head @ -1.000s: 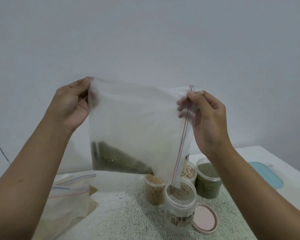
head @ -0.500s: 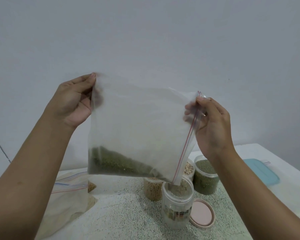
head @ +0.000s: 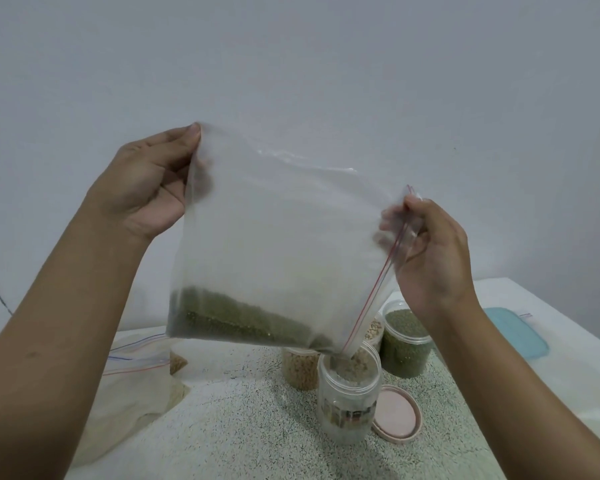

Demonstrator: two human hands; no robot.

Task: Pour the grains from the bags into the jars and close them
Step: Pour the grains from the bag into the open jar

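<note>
A clear zip bag hangs in the air between both hands, with green grains along its lower edge. My left hand pinches its upper left corner. My right hand grips the red zip edge at the right. The bag's lower right corner points into an open clear jar, and grains stream from it into the jar's mouth. The jar's pink lid lies flat on the mat just to its right.
Behind the open jar stand a jar of tan grains, a jar of green grains and one of pale beans. More zip bags lie at the left. A teal lid rests at the right on the white table.
The bag has tilted: my left hand rose a little and my right hand dropped, lowering the zip corner towards the jar. The green grains slid towards that corner.
</note>
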